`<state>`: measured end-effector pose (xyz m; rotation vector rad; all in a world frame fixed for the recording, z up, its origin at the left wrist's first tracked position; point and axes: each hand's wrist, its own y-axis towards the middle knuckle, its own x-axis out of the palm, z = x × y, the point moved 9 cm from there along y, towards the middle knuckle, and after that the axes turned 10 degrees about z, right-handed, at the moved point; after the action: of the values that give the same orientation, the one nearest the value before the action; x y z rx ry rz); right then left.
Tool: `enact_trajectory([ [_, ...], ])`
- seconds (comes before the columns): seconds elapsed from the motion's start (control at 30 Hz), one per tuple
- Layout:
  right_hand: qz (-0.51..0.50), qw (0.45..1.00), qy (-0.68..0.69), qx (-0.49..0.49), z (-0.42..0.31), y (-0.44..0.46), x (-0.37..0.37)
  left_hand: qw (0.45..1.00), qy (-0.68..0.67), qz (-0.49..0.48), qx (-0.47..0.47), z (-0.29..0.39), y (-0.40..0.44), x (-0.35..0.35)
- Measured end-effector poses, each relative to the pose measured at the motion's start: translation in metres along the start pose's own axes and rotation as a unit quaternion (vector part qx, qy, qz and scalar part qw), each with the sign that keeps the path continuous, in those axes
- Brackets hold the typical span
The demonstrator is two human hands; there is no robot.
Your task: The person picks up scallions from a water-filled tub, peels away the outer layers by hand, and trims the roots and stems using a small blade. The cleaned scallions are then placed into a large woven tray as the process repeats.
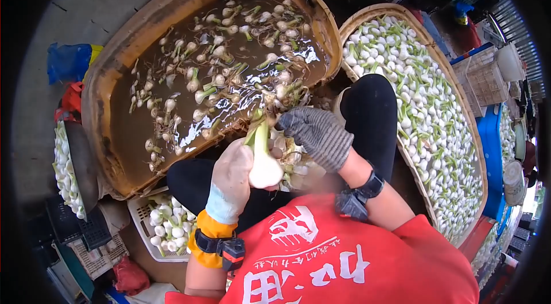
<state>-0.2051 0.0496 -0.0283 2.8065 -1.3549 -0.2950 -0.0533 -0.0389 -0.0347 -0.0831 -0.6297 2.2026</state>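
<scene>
My left hand (231, 175), in a pale glove, is closed round a white bulb (266, 171) with a green stem, its round end toward my body. My right hand (313, 132), in a grey striped glove, has its fingers pressed together beside the top of the stem. Whatever those fingertips pinch is too small to make out. Peelings (295, 160) lie below and between my hands. Just ahead, a large tub (103, 103) holds brown water with many rooted, unpeeled bulbs floating in it.
A long tub (422, 198) full of clean white bulbs stands at the right. A white basket (139, 212) of bulbs sits at the lower left. Blue container (492, 132) and stacked baskets (482, 77) stand far right. My bent knees lie on both sides of my hands.
</scene>
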Motion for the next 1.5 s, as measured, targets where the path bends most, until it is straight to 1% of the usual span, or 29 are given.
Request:
enact_trajectory([
  [0.07,-0.115,0.974,-0.195,0.022,-0.019,-0.005,0.021,0.954,0.249,0.042,0.162,0.01,0.005,-0.007],
  [0.1,-0.167,0.933,-0.3,-0.108,-0.01,-0.009,0.046,0.908,0.297,0.069,0.288,0.029,-0.004,0.005],
  [0.13,-0.165,0.933,-0.302,-0.107,0.006,-0.011,0.043,0.908,0.296,0.065,0.289,0.031,-0.002,0.007],
  [0.2,-0.189,0.912,-0.244,-0.27,-0.016,-0.019,0.047,0.955,0.226,0.103,0.16,0.017,0.01,-0.008],
  [0.23,-0.121,0.899,-0.124,-0.402,-0.034,-0.024,0.043,0.935,0.25,0.11,0.226,0.025,0.009,-0.009],
  [0.33,-0.124,0.901,-0.103,-0.402,-0.029,-0.023,0.023,0.979,0.08,0.147,0.113,0.01,0.006,-0.03],
  [0.37,-0.178,0.974,-0.061,-0.126,-0.004,-0.005,0.019,0.974,0.023,0.162,0.156,0.024,0.003,-0.038],
  [0.4,-0.107,0.966,0.122,0.2,0.033,-0.005,0.003,0.975,-0.018,0.181,0.124,0.026,0.002,-0.049],
  [0.43,-0.08,0.964,0.135,0.216,0.045,-0.001,-0.012,0.98,0.032,0.17,0.103,0.022,0.004,-0.057],
  [0.47,-0.051,0.966,0.149,0.206,0.045,0.003,-0.025,0.98,0.082,0.16,0.082,0.017,0.006,-0.067],
  [0.5,-0.035,0.992,0.079,0.088,0.039,0.011,-0.039,0.969,0.203,0.113,0.081,0.001,0.016,-0.069],
  [0.53,0.009,0.962,0.186,0.198,0.061,0.011,-0.046,0.942,0.321,0.065,0.078,-0.018,0.027,-0.071],
  [0.57,0.007,0.984,0.124,0.129,0.061,0.014,-0.052,0.886,0.452,0.047,0.092,-0.023,0.034,-0.062],
  [0.6,0.007,0.996,0.064,0.055,0.059,0.017,-0.053,0.753,0.605,0.072,0.247,-0.013,0.034,-0.05],
  [0.63,0.036,0.957,0.175,0.227,0.052,0.01,-0.046,0.824,0.5,0.071,0.256,-0.011,0.042,-0.045],
  [0.67,0.031,0.957,0.188,0.218,0.052,0.009,-0.039,0.883,0.386,0.063,0.259,-0.009,0.048,-0.036],
  [0.73,-0.024,0.947,0.205,0.248,0.064,0.001,-0.014,0.989,0.097,-0.03,0.106,-0.014,0.043,0.0],
  [0.77,-0.041,0.941,0.202,0.267,0.063,-0.004,0.001,0.971,0.193,-0.027,0.137,-0.005,0.043,0.007],
  [0.8,-0.072,0.957,0.221,0.171,0.052,0.001,0.02,0.996,0.062,-0.044,0.035,-0.026,0.049,0.012],
  [0.87,-0.086,0.949,0.205,0.225,0.058,-0.003,0.032,1.0,0.014,-0.014,0.008,-0.016,0.046,-0.005],
  [1.0,-0.094,0.971,0.102,0.195,0.081,0.007,0.027,0.933,0.208,0.222,0.191,0.056,0.012,-0.135],
  [1.03,-0.185,0.971,-0.109,0.109,0.083,0.004,0.035,0.919,0.21,0.288,0.168,0.066,-0.004,-0.179],
  [1.07,-0.267,0.912,-0.312,0.014,0.089,-0.001,0.043,0.783,0.487,0.287,0.262,0.086,-0.026,-0.223],
  [1.1,-0.38,0.828,-0.413,0.024,0.123,-0.022,0.053,0.831,0.354,0.366,0.223,0.084,-0.045,-0.282],
  [1.13,-0.48,0.719,-0.502,0.032,0.157,-0.042,0.056,0.813,0.368,0.407,0.196,0.064,-0.066,-0.362],
  [1.2,-0.543,0.67,-0.502,0.074,0.16,-0.045,0.049,0.815,0.316,0.485,-0.039,0.063,-0.09,-0.373],
  [1.27,-0.542,0.678,-0.488,0.088,0.153,-0.029,0.056,0.874,0.165,0.454,0.043,0.045,-0.071,-0.407],
  [1.37,-0.306,0.832,-0.451,0.101,0.132,0.023,0.05,0.893,0.155,0.422,0.021,0.067,0.012,-0.32],
  [1.5,-0.315,0.845,-0.414,0.122,0.106,0.041,0.061,0.945,0.098,0.302,-0.08,0.005,0.169,-0.359],
])
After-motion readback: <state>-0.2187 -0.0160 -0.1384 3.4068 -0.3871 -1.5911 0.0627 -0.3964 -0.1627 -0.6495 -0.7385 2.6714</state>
